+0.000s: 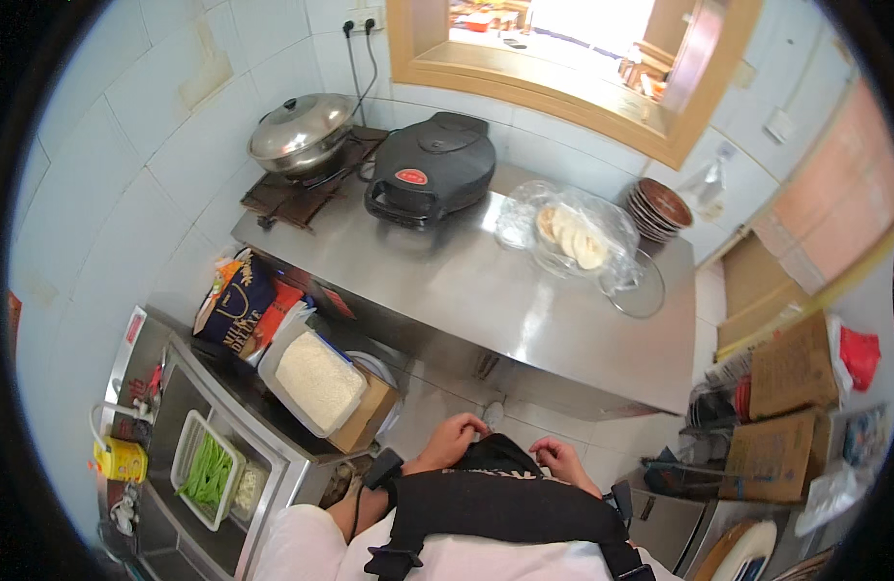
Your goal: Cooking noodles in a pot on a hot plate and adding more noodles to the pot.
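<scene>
My left hand (454, 441) is in front of my waist, by the edge of the black apron (494, 456). Its fingers are loosely bent, and their tips are partly hidden, so I cannot tell whether they touch the cloth. On the apron's other side, my right hand (561, 459) has slightly curled fingers, somewhat apart, with nothing seen in them. Beyond both hands runs a stainless steel counter (447, 283). On it sit a closed black electric griddle (436, 171) and a clear plastic bag (614, 225) around several pale flatbreads (574, 236).
Left of me are a sink (229, 407) with a basket of green vegetables (207, 476) and a tub of pale grain or flour (320, 381). A lidded steel wok (302, 134) and stacked brown bowls (658, 207) stand at the counter's back. Cardboard boxes (770, 454) crowd the right.
</scene>
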A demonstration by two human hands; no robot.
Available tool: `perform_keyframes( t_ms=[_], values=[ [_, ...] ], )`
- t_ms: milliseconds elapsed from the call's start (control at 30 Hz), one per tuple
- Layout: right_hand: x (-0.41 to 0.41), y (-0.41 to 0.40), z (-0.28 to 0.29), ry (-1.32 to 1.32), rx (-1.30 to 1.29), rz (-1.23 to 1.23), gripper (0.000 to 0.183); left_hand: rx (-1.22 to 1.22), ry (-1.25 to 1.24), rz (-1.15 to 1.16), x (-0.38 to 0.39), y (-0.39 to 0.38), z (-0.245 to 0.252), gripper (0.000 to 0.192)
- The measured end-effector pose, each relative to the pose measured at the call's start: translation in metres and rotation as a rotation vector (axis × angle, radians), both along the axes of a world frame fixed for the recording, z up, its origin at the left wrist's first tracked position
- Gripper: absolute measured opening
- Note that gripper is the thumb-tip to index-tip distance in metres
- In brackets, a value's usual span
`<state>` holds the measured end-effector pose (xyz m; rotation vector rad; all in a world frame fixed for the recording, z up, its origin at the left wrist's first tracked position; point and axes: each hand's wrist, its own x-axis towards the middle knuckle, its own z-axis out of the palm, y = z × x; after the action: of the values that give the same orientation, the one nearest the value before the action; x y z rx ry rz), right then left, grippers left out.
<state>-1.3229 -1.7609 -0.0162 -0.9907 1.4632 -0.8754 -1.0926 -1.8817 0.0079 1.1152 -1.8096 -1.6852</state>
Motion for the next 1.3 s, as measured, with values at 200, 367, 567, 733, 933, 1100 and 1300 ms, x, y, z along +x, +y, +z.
perform_keyframes(
  t_ms=[200, 367, 567, 733, 933, 1100, 1300],
  values=[
    [-0.049, -0.129, 0.013, 0.144, -0.077, 0.177, 0.009, -0.109, -0.119, 0.051, -0.041, -0.100, 0.020, 0.018],
    [-0.078, -0.227, 0.010, 0.282, -0.316, 0.368, 0.008, 0.111, 0.210, 0.540, -0.027, -0.188, -0.016, 0.023],
    [-0.092, -0.324, -0.018, 0.301, -0.165, 0.281, 0.011, -0.067, 0.114, 0.758, 0.055, -0.301, -0.060, 0.019],
    [-0.114, -0.376, -0.026, 0.506, 0.012, 0.151, 0.021, -0.074, 0.070, 0.882, 0.089, -0.380, -0.084, 0.018],
    [-0.113, -0.400, -0.045, 0.930, 0.068, 0.180, 0.037, -0.252, -0.221, 0.886, 0.098, -0.451, -0.079, 0.026],
    [-0.113, -0.422, -0.041, 0.822, 0.146, 0.354, 0.041, -0.211, -0.614, 0.796, 0.101, -0.475, -0.075, 0.017],
    [-0.100, -0.459, -0.008, 0.772, 0.385, 0.391, 0.049, -0.489, -0.678, 0.822, 0.092, -0.481, -0.077, 0.015]
  ],
)
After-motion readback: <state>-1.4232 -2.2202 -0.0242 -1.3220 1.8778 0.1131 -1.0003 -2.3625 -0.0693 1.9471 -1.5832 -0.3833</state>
